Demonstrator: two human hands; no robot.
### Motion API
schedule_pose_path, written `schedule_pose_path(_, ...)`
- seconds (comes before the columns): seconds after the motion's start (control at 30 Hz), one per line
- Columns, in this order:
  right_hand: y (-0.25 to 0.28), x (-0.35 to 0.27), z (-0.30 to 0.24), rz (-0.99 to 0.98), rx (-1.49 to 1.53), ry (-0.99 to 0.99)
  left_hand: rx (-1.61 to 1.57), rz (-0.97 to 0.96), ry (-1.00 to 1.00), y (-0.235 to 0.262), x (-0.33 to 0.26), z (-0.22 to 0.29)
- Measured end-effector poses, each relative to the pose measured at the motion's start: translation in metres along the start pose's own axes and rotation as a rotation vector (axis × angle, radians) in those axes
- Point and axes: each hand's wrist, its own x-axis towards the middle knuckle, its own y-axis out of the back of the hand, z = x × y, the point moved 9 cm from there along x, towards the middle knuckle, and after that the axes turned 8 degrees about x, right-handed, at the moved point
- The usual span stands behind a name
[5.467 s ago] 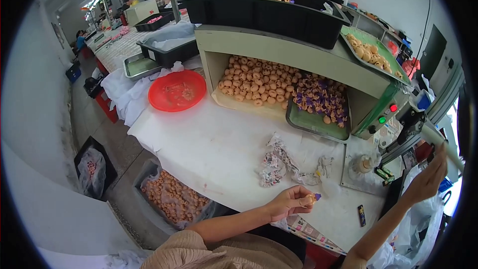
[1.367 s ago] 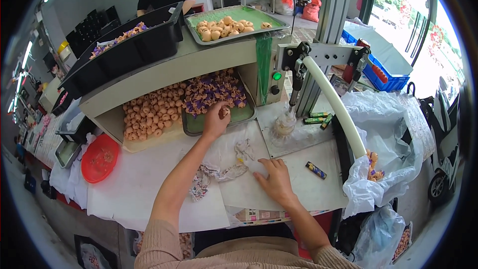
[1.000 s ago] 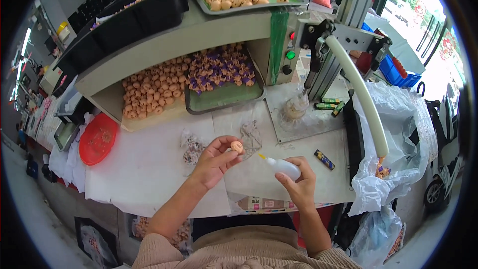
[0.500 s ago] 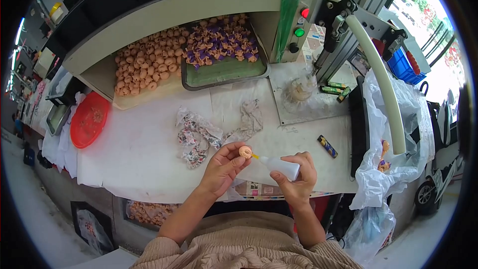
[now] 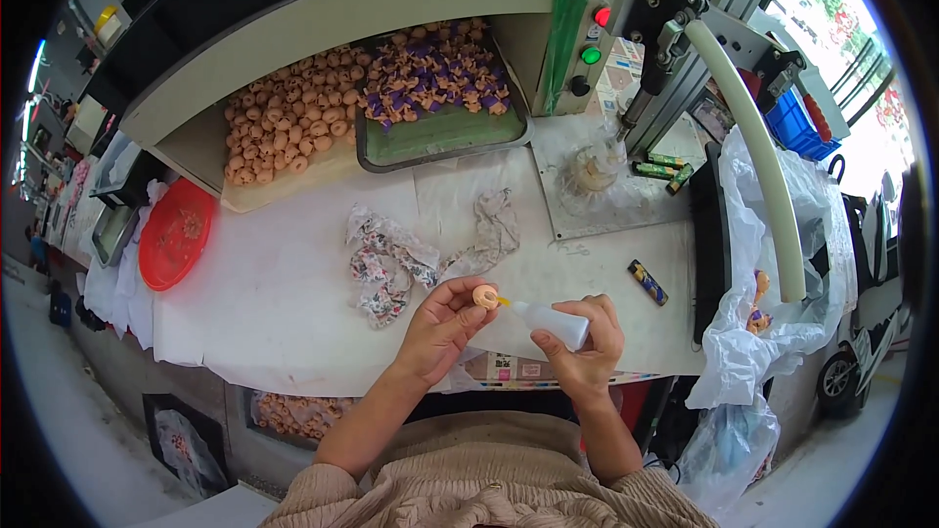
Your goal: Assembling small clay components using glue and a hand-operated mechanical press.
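Between the thumb and fingers of my left hand (image 5: 437,330) is a small peach-coloured hollow doll head (image 5: 484,297), its opening turned up toward me. My right hand (image 5: 584,344) is wrapped round a white squeeze bottle (image 5: 559,326), tilted to the left. The bottle's thin yellow nozzle (image 5: 504,301) meets the head at its opening. How far the tip goes in I cannot tell. Just beyond my left hand lies a crumpled floral cloth (image 5: 383,269).
Many similar heads (image 5: 293,122) are heaped under the shelf, beside a green tray (image 5: 430,145) of peach-and-purple figure parts (image 5: 430,78). A red bowl (image 5: 176,235) stands at left. A lever press (image 5: 675,49), batteries (image 5: 648,283) and plastic bags (image 5: 753,352) are at right.
The head has tilted slightly in my left fingers and the nozzle has shifted a little at its opening. Both hands keep their grips; the whole view has moved slightly.
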Motion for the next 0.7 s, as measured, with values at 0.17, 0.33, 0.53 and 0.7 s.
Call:
schedule_pose_path(0.17,0.008,-0.001,-0.001,0.030,-0.025,0.002,-0.006,0.010,0.001,-0.001,0.001,-0.002)
schedule_pose_path(0.33,0.013,-0.004,-0.002,0.008,-0.039,0.001,-0.018,0.019,-0.012,-0.002,0.001,-0.005)
schedule_pose_path(0.53,0.016,-0.007,-0.001,0.015,-0.035,0.003,0.001,0.005,-0.035,-0.006,0.002,-0.005)
schedule_pose_path(0.7,0.012,-0.007,0.000,0.007,0.005,-0.007,0.004,-0.006,-0.041,-0.005,0.002,-0.006)
